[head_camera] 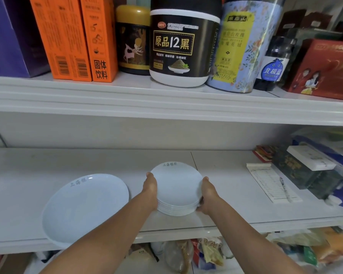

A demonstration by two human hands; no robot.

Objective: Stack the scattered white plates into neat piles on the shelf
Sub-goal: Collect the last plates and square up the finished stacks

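Note:
A stack of several small white plates stands on the white shelf, just right of centre. My left hand grips the stack's left side and my right hand grips its right side, fingers wrapped around the rims. To the left lies a large white plate, with grey lettering on its far rim. Its near edge reaches the shelf's front edge and my left forearm crosses over it.
A lined notepad with a pen lies to the right, beside dark boxes and packets. The upper shelf holds orange cartons, a black jar and tins. Bags fill the space below.

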